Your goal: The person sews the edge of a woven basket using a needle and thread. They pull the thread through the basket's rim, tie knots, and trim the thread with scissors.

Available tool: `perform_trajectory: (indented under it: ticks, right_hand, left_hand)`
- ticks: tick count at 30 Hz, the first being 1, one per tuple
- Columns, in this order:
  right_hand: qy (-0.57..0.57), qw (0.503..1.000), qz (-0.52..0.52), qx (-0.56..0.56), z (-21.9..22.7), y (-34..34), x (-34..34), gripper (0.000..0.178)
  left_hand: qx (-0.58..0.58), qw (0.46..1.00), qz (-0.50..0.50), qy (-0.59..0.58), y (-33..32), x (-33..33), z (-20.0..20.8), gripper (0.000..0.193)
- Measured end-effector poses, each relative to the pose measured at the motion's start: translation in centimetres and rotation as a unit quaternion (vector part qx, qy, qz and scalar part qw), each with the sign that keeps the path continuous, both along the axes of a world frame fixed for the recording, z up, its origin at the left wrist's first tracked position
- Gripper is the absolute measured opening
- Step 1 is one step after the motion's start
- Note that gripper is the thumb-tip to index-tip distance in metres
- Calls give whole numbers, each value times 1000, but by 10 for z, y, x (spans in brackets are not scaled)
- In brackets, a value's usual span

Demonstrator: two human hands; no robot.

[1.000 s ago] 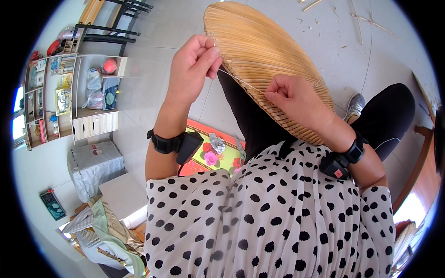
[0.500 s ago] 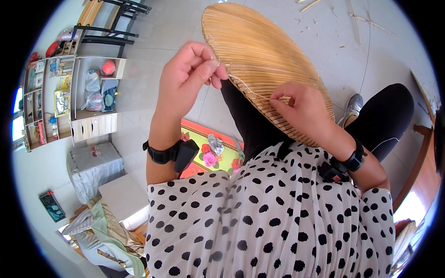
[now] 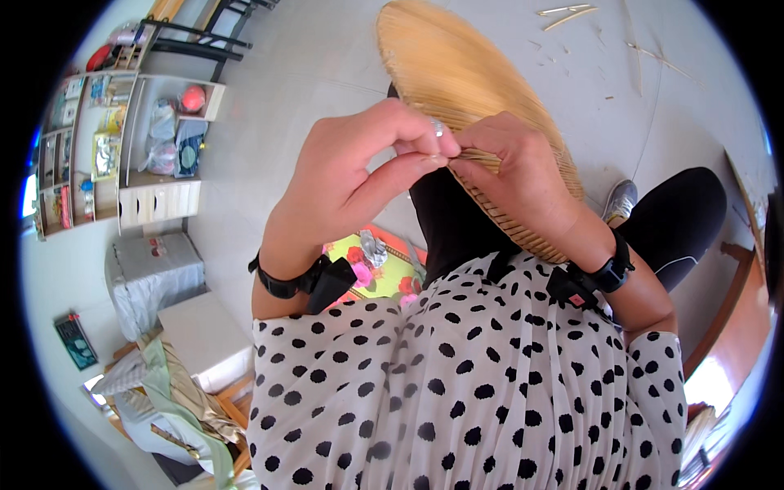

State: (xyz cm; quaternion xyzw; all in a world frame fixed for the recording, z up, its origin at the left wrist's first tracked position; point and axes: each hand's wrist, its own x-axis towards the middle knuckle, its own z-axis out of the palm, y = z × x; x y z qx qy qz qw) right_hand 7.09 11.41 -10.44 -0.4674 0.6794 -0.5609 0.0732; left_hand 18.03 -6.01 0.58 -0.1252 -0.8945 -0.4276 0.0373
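Note:
A tan, finely ribbed palm-leaf fan (image 3: pixel 474 73) stands tilted over my lap, its near edge toward me. At that edge my left hand (image 3: pixel 351 167) is closed in a pinch, with a silvery ring on one finger. My right hand (image 3: pixel 527 167) pinches right beside it, and the fingertips of both nearly touch. A thin white string ran between the two hands a moment ago; now the fingers mostly hide it. Black trousers (image 3: pixel 445 220) show under the fan.
Below my left arm lies a red and yellow flowered board (image 3: pixel 396 265) with a crumpled silvery piece (image 3: pixel 374 247) on it. Straw scraps (image 3: pixel 569 16) litter the floor ahead. Shelves (image 3: pixel 122 184), a wrapped grey box (image 3: pixel 159 269) and a black metal frame (image 3: pixel 196 45) stand at the left.
My left hand has moved right and toward my right hand, so the stretched white string between them no longer shows. My right hand has shifted slightly up and left.

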Motion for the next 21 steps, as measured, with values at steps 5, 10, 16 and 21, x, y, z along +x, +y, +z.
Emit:
perform_trajectory:
  ticks: [5, 10, 16, 21]
  right_hand:
    - [51, 998, -23, 30, -6, -6, 1, 14]
    - [21, 996, -25, 86, -3, -5, 5, 9]
    - [-10, 988, -43, 151, 9, -7, 12, 7]
    - [-35, 980, -38, 193, 9, -2, 5, 8]
  left_hand:
    - [68, 995, 72, -10, -14, 7, -13, 8]
    - [48, 958, 283, -32, -106, 63, -100, 11]
    - [-82, 830, 430, -345, -156, 241, -354, 26]
    - [-143, 809, 259, -508, -48, 299, -475, 35]
